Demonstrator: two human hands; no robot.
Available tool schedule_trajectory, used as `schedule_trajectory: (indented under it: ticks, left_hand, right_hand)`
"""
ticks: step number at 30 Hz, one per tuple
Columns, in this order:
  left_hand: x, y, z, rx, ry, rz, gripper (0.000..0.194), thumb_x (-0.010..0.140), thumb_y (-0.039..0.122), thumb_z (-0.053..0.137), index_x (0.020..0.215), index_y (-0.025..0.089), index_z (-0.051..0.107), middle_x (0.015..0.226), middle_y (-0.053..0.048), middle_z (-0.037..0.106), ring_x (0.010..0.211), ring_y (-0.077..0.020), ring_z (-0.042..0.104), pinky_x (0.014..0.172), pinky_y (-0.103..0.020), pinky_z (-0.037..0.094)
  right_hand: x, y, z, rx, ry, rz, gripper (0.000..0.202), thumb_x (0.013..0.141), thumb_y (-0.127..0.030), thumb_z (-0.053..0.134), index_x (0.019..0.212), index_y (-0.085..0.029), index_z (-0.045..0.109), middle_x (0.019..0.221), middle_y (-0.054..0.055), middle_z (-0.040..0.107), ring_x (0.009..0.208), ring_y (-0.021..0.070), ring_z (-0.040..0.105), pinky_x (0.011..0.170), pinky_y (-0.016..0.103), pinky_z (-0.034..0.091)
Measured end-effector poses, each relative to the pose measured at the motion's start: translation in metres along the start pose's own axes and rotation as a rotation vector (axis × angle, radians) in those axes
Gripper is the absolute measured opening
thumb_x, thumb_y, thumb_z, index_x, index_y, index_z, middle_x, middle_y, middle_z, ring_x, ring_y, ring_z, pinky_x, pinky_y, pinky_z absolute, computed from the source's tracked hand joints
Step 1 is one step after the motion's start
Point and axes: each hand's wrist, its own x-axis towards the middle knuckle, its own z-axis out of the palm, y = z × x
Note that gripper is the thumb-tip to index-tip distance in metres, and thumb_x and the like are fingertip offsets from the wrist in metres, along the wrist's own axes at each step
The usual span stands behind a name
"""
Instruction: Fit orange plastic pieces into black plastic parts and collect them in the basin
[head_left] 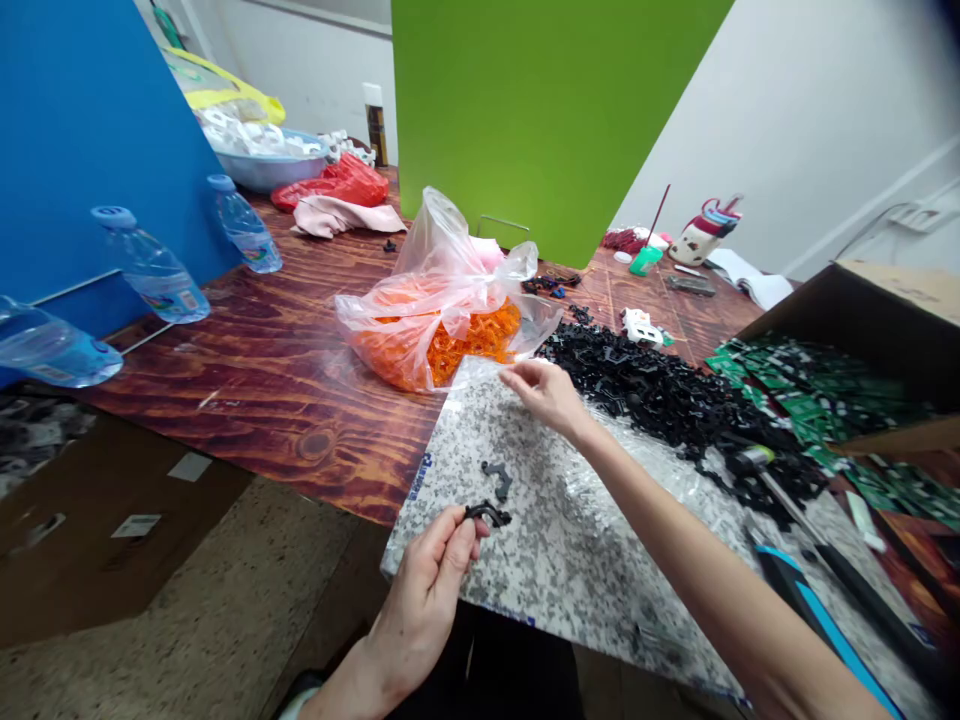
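My left hand pinches a small curved black plastic part between thumb and fingers, low over the front of the speckled grey-white board. Just beyond it a similar dark curved piece lies on the board. My right hand is at the board's far edge, beside the clear plastic bag of small orange parts. Its thumb and fingertips are drawn together, and whatever is between them is too small to make out. Right of that hand spreads a large heap of black parts.
On the right, a cardboard box spills green circuit boards, near blue-and-black-handled pliers and a black-handled tool. Several water bottles stand or lean at left. A green panel rises behind the bag.
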Motion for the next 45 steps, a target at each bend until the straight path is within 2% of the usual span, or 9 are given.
schedule_trajectory:
  ticks: [3, 7, 12, 17, 23, 29, 33, 39, 45]
  left_hand:
    - [0.002, -0.004, -0.001, -0.095, -0.013, -0.062, 0.027, 0.091, 0.042, 0.048, 0.105, 0.022, 0.060, 0.093, -0.005, 0.065, 0.087, -0.0171, 0.058, 0.080, -0.026, 0.047]
    - [0.006, -0.002, -0.004, -0.241, -0.046, -0.152, 0.030, 0.089, 0.045, 0.051, 0.100, 0.019, 0.061, 0.085, -0.003, 0.060, 0.074, -0.0132, 0.052, 0.068, -0.022, 0.047]
    - [0.014, 0.005, -0.008, -0.358, -0.126, -0.180, 0.030, 0.090, 0.044, 0.051, 0.087, 0.016, 0.062, 0.070, 0.001, 0.050, 0.062, -0.0087, 0.042, 0.058, -0.019, 0.039]
    - [0.015, 0.009, -0.009, -0.434, -0.153, -0.205, 0.028, 0.089, 0.041, 0.053, 0.087, 0.015, 0.061, 0.070, 0.002, 0.049, 0.060, -0.0073, 0.041, 0.056, -0.018, 0.036]
    - [0.008, 0.010, -0.002, -0.545, -0.118, -0.229, 0.029, 0.087, 0.044, 0.056, 0.083, 0.015, 0.057, 0.071, 0.002, 0.050, 0.060, -0.0069, 0.043, 0.056, -0.019, 0.035]
    - [-0.004, 0.012, 0.009, -0.585, -0.102, -0.225, 0.039, 0.086, 0.054, 0.051, 0.081, 0.015, 0.054, 0.070, 0.001, 0.051, 0.060, -0.0085, 0.044, 0.057, -0.021, 0.036]
    - [-0.009, 0.010, 0.014, -0.478, -0.108, -0.167, 0.046, 0.088, 0.059, 0.040, 0.084, 0.015, 0.054, 0.074, 0.000, 0.052, 0.063, -0.0098, 0.045, 0.059, -0.022, 0.038]
    - [-0.015, 0.003, 0.022, -0.220, -0.161, 0.018, 0.043, 0.092, 0.056, 0.032, 0.088, 0.018, 0.051, 0.078, 0.000, 0.049, 0.068, -0.0121, 0.043, 0.064, -0.025, 0.038]
    - [-0.023, 0.005, 0.027, 0.076, -0.180, 0.112, 0.045, 0.092, 0.058, 0.027, 0.089, 0.018, 0.048, 0.077, 0.000, 0.050, 0.071, -0.0153, 0.045, 0.070, -0.030, 0.038]
  right_hand:
    - [0.060, 0.020, 0.009, -0.106, 0.125, 0.074, 0.023, 0.085, -0.028, 0.053, 0.092, -0.012, 0.068, 0.091, 0.010, 0.069, 0.081, 0.0193, 0.061, 0.075, 0.029, 0.044]
    - [0.102, 0.032, 0.028, -0.194, 0.156, 0.146, 0.020, 0.080, -0.028, 0.059, 0.091, -0.015, 0.069, 0.096, 0.013, 0.070, 0.091, 0.0251, 0.062, 0.080, 0.034, 0.044]
    - [0.114, 0.033, 0.043, -0.215, 0.192, 0.197, 0.021, 0.079, -0.033, 0.059, 0.083, -0.015, 0.069, 0.089, 0.012, 0.071, 0.086, 0.0266, 0.063, 0.076, 0.036, 0.045]
    - [0.105, 0.027, 0.034, -0.157, 0.255, 0.082, 0.016, 0.081, -0.027, 0.056, 0.084, -0.015, 0.066, 0.086, 0.009, 0.069, 0.080, 0.0200, 0.062, 0.075, 0.030, 0.045]
    - [0.055, 0.011, 0.004, 0.032, 0.313, -0.028, 0.015, 0.082, -0.028, 0.055, 0.081, -0.014, 0.059, 0.073, 0.005, 0.064, 0.065, 0.0141, 0.059, 0.065, 0.027, 0.046]
    - [-0.050, -0.005, -0.013, 0.463, 0.072, 0.045, 0.026, 0.074, -0.036, 0.066, 0.087, -0.015, 0.057, 0.066, 0.000, 0.060, 0.055, 0.0110, 0.055, 0.050, 0.023, 0.043]
    - [-0.116, -0.016, -0.020, 0.597, 0.051, 0.162, 0.025, 0.076, -0.037, 0.067, 0.086, -0.016, 0.059, 0.069, 0.000, 0.061, 0.059, 0.0109, 0.057, 0.052, 0.022, 0.046]
    - [-0.179, -0.037, -0.015, 0.504, 0.085, 0.090, 0.012, 0.084, -0.028, 0.062, 0.090, -0.019, 0.065, 0.083, 0.004, 0.068, 0.071, 0.0135, 0.063, 0.062, 0.025, 0.050]
    - [-0.195, -0.047, -0.001, 0.256, 0.233, -0.149, 0.013, 0.085, -0.013, 0.058, 0.094, -0.019, 0.065, 0.099, 0.007, 0.068, 0.093, 0.0171, 0.062, 0.078, 0.029, 0.051]
